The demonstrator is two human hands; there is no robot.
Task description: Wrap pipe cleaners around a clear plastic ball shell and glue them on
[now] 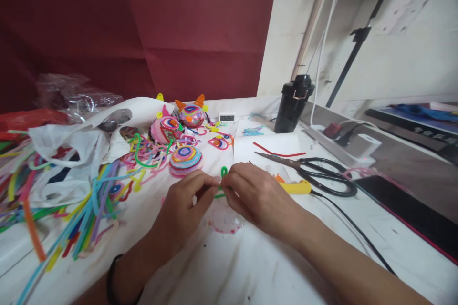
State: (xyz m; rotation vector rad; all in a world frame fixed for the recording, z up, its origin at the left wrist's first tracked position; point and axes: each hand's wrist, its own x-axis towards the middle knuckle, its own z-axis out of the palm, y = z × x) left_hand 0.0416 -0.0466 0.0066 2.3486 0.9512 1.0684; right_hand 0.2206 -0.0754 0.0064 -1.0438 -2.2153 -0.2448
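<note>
Head view: left hand [186,200] and right hand [255,193] pinch a green pipe cleaner [223,174] between fingertips, above the white table [229,267].
Risk: the short loop may slip or unbend.
Hazard: scissors [315,171] near the right hand.

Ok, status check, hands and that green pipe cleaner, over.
Left hand and right hand both pinching the green pipe cleaner, loop sticking up. Scissors and yellow-handled tool beside right hand, apart from it.
</note>
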